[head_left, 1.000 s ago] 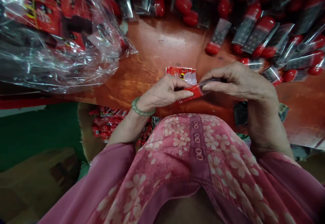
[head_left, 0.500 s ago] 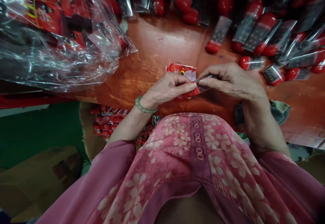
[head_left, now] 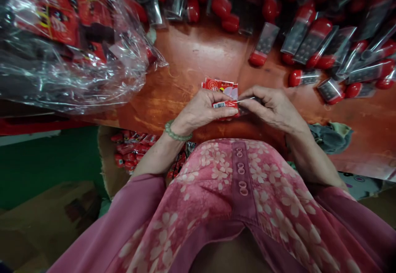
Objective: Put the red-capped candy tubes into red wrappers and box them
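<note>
Head view: my left hand [head_left: 202,109] grasps a red barcoded packet [head_left: 225,105], pinched thumb over fingers. My right hand [head_left: 272,104] pinches the packet's dark, clear end just right of the left hand. Flat red printed sleeves [head_left: 220,85] lie on the table [head_left: 198,50], just beyond the left fingertips. Clear tubes with red caps [head_left: 314,41] sit beyond the right hand; a plastic bag [head_left: 71,79] is up-left of the left hand, a grey-green cloth [head_left: 332,137] right of the right hand.

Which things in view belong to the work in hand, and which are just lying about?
With the work: left hand, holding red barcoded piece; right hand, pinching clear plastic; red printed packets; likely red-capped tubes and bagged red items.

Seemingly lying about: greyish cloth; cardboard box, lower left.
</note>
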Demonstrator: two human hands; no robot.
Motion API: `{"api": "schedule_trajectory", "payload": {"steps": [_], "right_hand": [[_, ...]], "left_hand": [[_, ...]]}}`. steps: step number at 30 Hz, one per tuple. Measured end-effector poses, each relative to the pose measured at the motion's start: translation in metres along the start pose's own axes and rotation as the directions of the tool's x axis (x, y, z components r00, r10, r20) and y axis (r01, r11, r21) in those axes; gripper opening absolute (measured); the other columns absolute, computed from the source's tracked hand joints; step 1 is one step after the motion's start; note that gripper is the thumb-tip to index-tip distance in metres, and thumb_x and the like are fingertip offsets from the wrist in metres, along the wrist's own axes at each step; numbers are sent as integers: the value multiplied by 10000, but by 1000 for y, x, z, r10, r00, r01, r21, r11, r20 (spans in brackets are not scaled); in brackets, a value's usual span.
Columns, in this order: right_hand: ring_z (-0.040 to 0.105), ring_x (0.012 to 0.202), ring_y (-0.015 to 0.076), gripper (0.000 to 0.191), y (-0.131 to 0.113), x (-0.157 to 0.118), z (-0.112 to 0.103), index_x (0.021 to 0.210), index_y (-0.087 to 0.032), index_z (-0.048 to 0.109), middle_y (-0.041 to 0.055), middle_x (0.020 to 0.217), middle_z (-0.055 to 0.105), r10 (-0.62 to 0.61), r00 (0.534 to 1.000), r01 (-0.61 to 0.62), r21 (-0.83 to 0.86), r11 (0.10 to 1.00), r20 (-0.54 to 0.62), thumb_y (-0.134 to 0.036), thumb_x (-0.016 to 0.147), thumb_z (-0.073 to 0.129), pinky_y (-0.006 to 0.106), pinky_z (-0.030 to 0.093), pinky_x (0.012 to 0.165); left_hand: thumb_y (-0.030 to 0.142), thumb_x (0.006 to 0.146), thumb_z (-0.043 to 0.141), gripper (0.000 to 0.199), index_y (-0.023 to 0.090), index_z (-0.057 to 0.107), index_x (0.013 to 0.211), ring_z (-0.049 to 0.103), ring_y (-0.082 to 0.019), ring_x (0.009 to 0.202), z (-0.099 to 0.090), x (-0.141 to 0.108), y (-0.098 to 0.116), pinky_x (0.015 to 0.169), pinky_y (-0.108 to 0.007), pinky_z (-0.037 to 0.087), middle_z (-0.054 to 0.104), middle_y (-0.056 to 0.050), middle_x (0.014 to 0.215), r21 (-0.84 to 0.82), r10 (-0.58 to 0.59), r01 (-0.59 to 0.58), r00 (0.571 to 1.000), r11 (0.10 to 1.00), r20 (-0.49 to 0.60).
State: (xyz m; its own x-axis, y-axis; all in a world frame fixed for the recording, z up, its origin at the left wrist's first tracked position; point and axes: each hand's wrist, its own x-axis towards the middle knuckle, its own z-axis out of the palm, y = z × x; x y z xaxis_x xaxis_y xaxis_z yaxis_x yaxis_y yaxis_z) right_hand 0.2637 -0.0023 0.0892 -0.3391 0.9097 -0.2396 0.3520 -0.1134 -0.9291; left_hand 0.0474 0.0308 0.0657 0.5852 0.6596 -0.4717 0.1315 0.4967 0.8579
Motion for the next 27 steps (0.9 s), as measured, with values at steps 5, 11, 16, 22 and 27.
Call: {"api": "schedule_trajectory", "payload": {"steps": [5, 11, 16, 22, 27], "right_hand": [[466, 511, 70, 455, 15, 1, 9, 898, -180, 691, -26, 684, 636, 118, 991, -90, 365, 927, -56, -631, 913, 626, 211, 359, 482], [526, 552, 67, 490, 19, 8, 27, 1082, -182, 675, -36, 723, 638, 122, 988, -50, 531, 846, -100, -634, 895, 653, 193, 426, 526], [644, 690, 97, 487, 16, 5, 33, 1170, -192, 593, -5, 885, 705, 93, 996, -86, 559, 824, 17, -562, 879, 716, 223, 532, 660], [654, 649, 103, 413, 17, 2, 41, 1005, -201, 571, 5, 838, 733, 96, 995, -93, 610, 787, 27, -560, 870, 726, 230, 542, 636], [641, 586, 89, 392, 21, 4, 53, 992, -213, 559, -14, 801, 728, 55, 998, -39, 701, 713, 0, -543, 870, 732, 211, 514, 581]], "left_hand": [[585, 620, 900, 694, 188, 727, 1162, 702, -254, 1106, -2, -10, -2, 1005, -380, 537, 746, -103, 1193, -291, 109, -146, 984, 945, -141], [543, 657, 899, 452, 189, 660, 809, 728, -240, 1051, 29, -8, -23, 1004, -411, 569, 757, -52, 908, -546, 94, -212, 967, 811, -236], [599, 735, 817, 464, 181, 619, 779, 722, -194, 964, 37, 2, -18, 805, -313, 594, 764, -60, 914, -529, 90, -266, 938, 806, -334], [669, 716, 789, 516, 183, 664, 838, 710, -178, 768, 39, 1, -18, 640, -291, 555, 717, -28, 759, -450, 107, -272, 927, 851, -359], [637, 719, 809, 519, 173, 699, 921, 630, -134, 565, 37, -5, -16, 525, -262, 506, 657, 6, 643, -426, 112, -228, 953, 875, -280]]}}
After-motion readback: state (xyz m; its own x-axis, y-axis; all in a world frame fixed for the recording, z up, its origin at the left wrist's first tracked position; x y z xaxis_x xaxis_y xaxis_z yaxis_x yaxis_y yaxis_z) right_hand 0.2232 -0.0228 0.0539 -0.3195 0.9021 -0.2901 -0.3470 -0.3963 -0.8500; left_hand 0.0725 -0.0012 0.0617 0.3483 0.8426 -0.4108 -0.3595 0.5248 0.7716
